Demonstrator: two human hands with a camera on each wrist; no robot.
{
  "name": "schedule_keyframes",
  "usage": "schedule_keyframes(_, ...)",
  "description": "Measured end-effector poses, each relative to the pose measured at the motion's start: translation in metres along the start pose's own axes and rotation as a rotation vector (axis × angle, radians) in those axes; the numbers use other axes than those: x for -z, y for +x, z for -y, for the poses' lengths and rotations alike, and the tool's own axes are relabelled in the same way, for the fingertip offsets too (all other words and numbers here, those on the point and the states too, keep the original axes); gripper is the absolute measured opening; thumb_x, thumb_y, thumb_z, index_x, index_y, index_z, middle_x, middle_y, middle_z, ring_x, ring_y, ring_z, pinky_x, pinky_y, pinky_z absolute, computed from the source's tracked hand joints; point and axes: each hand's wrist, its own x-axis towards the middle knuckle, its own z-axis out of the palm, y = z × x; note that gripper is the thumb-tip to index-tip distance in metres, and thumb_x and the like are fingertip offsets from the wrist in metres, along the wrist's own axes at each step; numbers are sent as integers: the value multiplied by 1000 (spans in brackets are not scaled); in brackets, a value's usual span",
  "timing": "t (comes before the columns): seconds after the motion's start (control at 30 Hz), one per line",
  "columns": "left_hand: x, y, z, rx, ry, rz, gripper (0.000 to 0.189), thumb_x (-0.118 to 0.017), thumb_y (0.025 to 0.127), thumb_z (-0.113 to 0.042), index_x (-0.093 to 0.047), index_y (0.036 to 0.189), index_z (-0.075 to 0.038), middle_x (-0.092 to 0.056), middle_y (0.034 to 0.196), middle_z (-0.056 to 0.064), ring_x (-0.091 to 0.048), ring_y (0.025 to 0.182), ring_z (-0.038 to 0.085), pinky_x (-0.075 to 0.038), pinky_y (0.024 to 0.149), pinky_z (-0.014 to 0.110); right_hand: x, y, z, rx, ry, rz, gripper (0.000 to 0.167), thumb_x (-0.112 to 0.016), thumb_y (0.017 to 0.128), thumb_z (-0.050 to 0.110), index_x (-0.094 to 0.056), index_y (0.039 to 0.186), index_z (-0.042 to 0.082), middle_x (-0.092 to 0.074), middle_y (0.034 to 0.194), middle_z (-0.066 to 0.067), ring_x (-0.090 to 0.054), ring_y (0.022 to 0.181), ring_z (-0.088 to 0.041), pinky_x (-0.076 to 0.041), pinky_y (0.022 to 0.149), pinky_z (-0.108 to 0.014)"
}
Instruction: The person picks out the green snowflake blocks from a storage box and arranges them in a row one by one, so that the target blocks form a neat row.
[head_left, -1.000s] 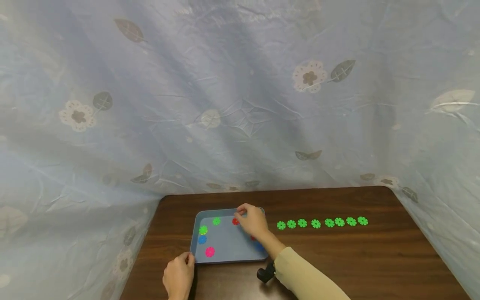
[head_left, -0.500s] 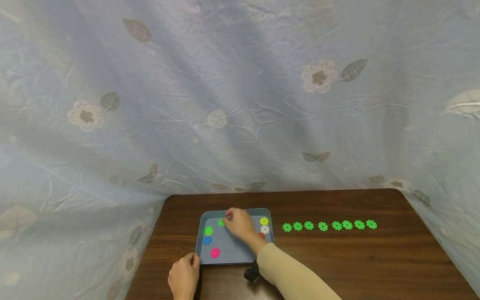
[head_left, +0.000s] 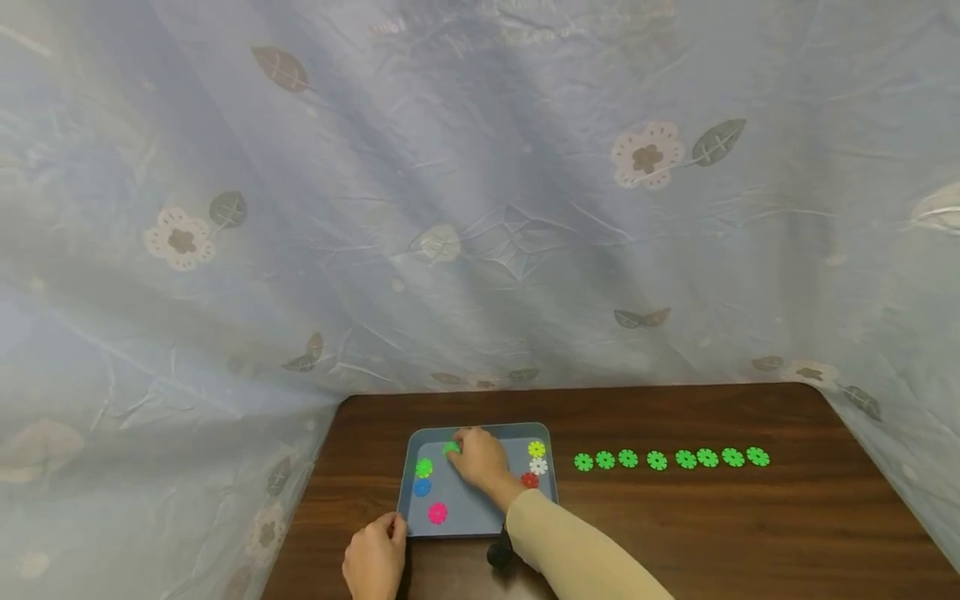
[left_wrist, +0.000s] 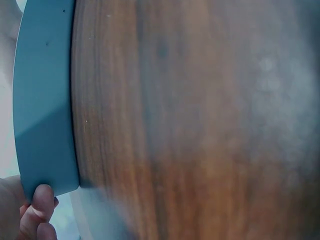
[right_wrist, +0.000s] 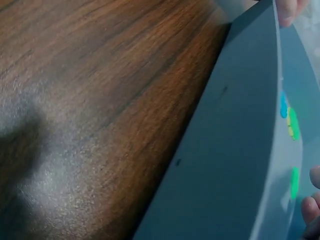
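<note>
My left hand pinches the near left corner of the grey-blue tray; the left wrist view shows fingertips curled on its rim. Over the back of the tray, my right hand reaches beside a green snowflake disc. In the right wrist view its fingers are parted, close to that green disc. At the tray's left lie another green disc overlapping a yellow one, a blue disc and a pink disc. Yellow, white and red discs lie at its right.
Several green discs form a row on the brown wooden table, right of the tray. A patterned curtain hangs behind and at both sides. The right forearm and its black wrist device cross the tray's front edge.
My right hand has moved left from above a red disc to the green disc, uncovering the yellow and white discs. The left hand stays at the tray corner. The head view has shifted slightly.
</note>
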Motion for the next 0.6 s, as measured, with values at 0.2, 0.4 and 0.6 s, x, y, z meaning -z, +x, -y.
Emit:
schedule_keyframes(0.2,0,-1,1,-1,13,-9,12,-71,90,-20,-81,87,-13,-72,75,9,-61,56,27,-49,52,54,-7,0,-2,-33,-72,26,35,-81,90,33,-77,118,13,-73,105,-5,-70,95,-25,-57,75,-45)
schedule_keyframes(0.4,0,0,0,5,7,-23,11,-72,90,-20,-80,85,-15,-70,72,6,-60,55,25,-48,50,52,-10,1,-1,-41,-119,24,34,-83,88,35,-79,115,15,-73,108,-6,-71,97,-27,-57,74,-46)
schedule_keyframes(0.6,-1,0,0,7,8,-29,11,-72,89,-20,-81,86,-15,-70,72,5,-59,55,24,-48,50,52,-13,1,1,-44,-148,14,33,-83,88,35,-79,114,16,-72,106,-5,-71,93,-27,-57,74,-47)
